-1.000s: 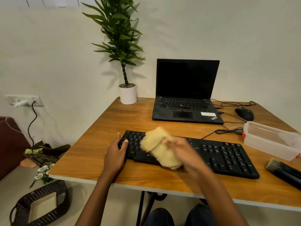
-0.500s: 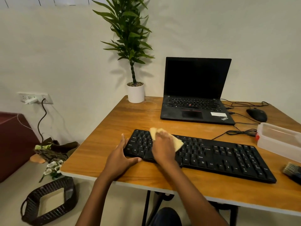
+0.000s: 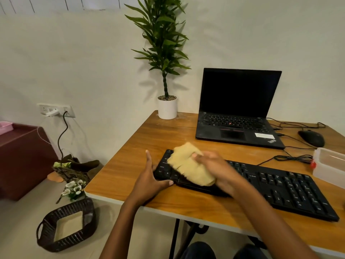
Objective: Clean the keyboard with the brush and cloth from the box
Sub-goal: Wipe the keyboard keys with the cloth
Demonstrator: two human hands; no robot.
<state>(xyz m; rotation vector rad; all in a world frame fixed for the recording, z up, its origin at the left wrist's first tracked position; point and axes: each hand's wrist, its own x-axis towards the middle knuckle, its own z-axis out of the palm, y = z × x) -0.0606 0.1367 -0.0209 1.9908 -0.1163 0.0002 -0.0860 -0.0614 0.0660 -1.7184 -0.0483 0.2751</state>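
Two hands work at the left end of the keyboard [image 3: 280, 189], seen from the head camera. The left hand [image 3: 149, 181] lies spread against the near left corner, fingers straight up the short side and thumb along the front edge, bracing it and gripping nothing. The right hand [image 3: 214, 169] is curled over the cloth [image 3: 188, 163] and presses it onto the leftmost keys; the hand is blurred, so I cannot tell how each finger lies. The brush does not show here. The box [image 3: 330, 165] sits just beyond the keyboard's far right end.

Risks, as I judge them: the cloth's pile could catch under a keycap edge and lift it if dragged hard. The keyboard could skid right toward the box if the brace slackens. A wide sweep could snag the coiled cable [image 3: 293, 157] behind the keyboard.

The cloth is pale yellow, thick and fuzzy, bunched into a lumpy oblong pad. The keyboard is a long, flat slab of matt black plastic with low, close-set keys. The box is translucent plastic with rounded corners and a red clip at its end. The table [image 3: 140, 146] has a glossy wood-grain top with a pale edge band.
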